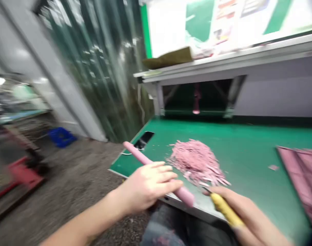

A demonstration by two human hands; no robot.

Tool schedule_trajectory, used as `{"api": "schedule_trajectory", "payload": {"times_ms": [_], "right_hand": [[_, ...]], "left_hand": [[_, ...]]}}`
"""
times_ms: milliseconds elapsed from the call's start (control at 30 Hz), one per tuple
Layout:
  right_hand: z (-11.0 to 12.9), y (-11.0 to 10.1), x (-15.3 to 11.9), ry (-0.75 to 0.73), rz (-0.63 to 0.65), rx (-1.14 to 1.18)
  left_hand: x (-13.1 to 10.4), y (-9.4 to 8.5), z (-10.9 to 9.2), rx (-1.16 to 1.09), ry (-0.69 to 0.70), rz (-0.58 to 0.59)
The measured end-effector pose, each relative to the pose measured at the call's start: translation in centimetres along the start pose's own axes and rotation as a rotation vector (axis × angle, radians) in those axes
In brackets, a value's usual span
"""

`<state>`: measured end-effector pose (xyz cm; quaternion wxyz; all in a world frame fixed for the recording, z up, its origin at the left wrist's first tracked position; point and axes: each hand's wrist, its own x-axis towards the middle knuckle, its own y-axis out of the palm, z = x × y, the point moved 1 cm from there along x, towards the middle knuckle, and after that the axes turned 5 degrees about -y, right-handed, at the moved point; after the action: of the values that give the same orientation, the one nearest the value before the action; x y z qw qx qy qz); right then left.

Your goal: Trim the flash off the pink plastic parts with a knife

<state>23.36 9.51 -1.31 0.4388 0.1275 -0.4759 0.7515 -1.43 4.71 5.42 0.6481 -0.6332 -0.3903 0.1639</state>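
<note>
My left hand [154, 181] is wrapped over a long pink rod [185, 196], which lies slantwise across the front edge of the green table [248, 153]. One end of the rod points up and to the left, toward a dark phone. In my right hand [238, 205] is a tool with a yellow handle [226, 209]; its short, thin metal tip points toward a heap of pink strips [195, 159]. The heap sits on the table just beyond both hands. Whether the tip touches the strips I cannot tell.
A phone [145, 139] with a white cable lies at the table's left corner. Pink sheets [302, 174] are at the right, near a small pink scrap [273, 167]. A white shelf [222, 61] spans the back. A blue crate [61, 136] stands on the floor at left.
</note>
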Motion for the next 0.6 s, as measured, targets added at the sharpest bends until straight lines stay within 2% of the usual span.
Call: {"api": "schedule_trajectory", "payload": {"times_ms": [100, 200, 333, 467, 600], "right_hand": [[0.9, -0.6, -0.4, -0.02, 0.146, -0.08], [0.9, 0.2, 0.5, -0.11, 0.083, -0.286], [0.6, 0.8, 1.2, -0.17, 0.051, -0.447], [0.6, 0.5, 1.1, -0.211, 0.059, -0.466], [0.7, 0.4, 0.9, -0.222, 0.026, -0.453]], "left_hand": [[0.9, -0.1, 1.4, 0.104, 0.124, 0.044], [1.9, -0.1, 1.7, 0.158, 0.235, 0.059], [2.8, -0.7, 1.2, 0.173, 0.303, 0.004], [2.5, -1.0, 1.0, 0.21, 0.31, -0.037], [1.2, -0.5, 0.6, 0.224, 0.241, -0.073]]}}
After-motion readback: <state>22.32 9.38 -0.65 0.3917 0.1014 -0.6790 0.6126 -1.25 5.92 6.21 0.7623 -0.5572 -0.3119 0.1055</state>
